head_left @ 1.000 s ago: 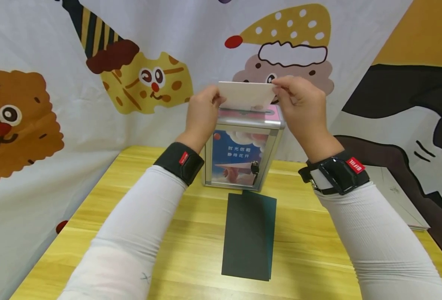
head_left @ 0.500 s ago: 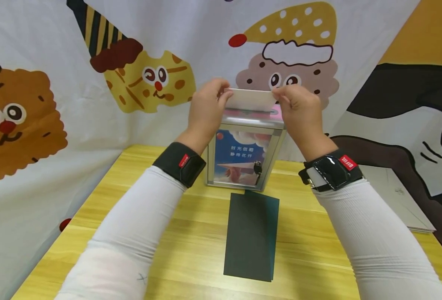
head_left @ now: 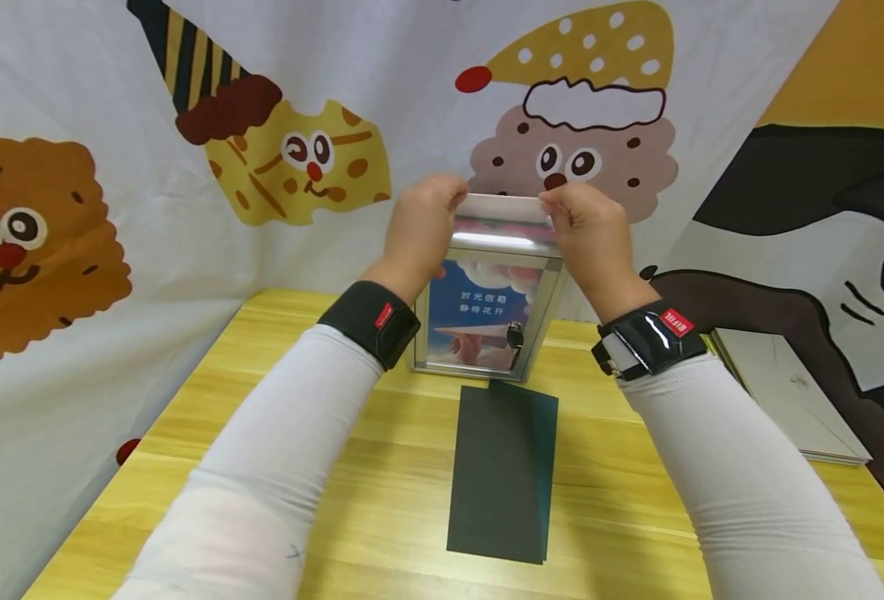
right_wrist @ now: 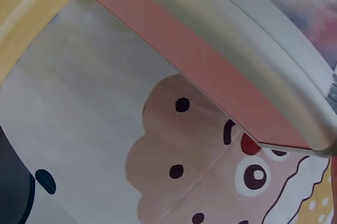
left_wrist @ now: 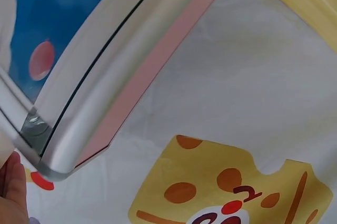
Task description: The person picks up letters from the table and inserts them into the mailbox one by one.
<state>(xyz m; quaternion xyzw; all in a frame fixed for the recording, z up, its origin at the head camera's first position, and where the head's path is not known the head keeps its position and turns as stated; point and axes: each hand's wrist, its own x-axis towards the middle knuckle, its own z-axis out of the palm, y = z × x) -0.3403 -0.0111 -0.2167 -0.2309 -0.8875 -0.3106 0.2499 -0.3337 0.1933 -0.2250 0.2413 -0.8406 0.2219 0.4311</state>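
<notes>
In the head view a white card stands upright over the pink top of an aluminium-framed letter box. Only a low strip of the card shows above the box. My left hand pinches the card's left end and my right hand its right end. The box has a blue picture front with white lettering and a small lock at its right side. In the left wrist view, the fingers show at the lower left, beside a corner of the box. The right wrist view shows the box's pink top edge without the hand.
Two dark cards lie overlapped on the yellow wooden table in front of the box. A grey-white stack of flat sheets or books lies at the right, partly behind the right forearm. A printed cartoon cloth hangs behind.
Both hands have lowered the white card towards the box top, so much less of it shows. My left hand has shifted its grip along the card's end.
</notes>
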